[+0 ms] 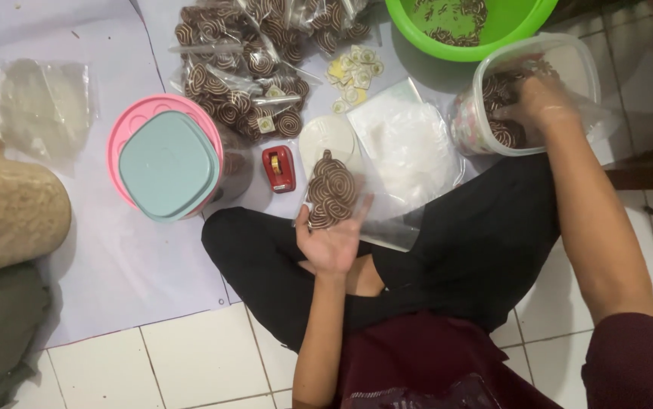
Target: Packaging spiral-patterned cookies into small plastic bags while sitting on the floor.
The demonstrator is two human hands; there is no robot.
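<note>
Brown swirly round cookies in thin clear bag, cupped loosely by left hand; crumbly, so best held underneath. Right hand inside clear plastic tub, grip unclear.

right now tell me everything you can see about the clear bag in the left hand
The clear bag is thin see-through plastic, partly filled with brown spiral-patterned cookies stacked flat. It stands roughly upright over the person's crossed legs, held from below by the left hand, palm up, fingers against its side. Its top looks open.
</note>
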